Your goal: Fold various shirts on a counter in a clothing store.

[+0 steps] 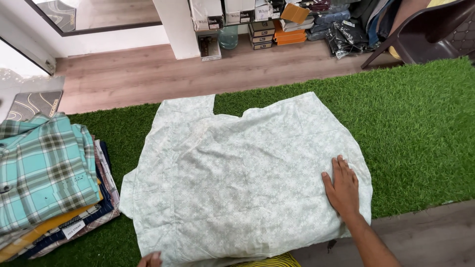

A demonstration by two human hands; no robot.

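R hand (pixel 341 190) flat, fingers spread, palm down on shirt (pixel 237 178) at 4 o'clock, gripping nothing. L hand (pixel 150 259) at 7 o'clock edge, grip can't tell. Shirt stack (pixel 49 183) at 9.

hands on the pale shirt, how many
2: the right hand lies flat on the pale shirt near its right edge; the left hand touches its bottom edge, mostly out of frame.

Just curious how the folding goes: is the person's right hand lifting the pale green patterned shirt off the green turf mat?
No, the right hand lies flat, palm down, on the pale green patterned shirt, which is spread on the turf mat.
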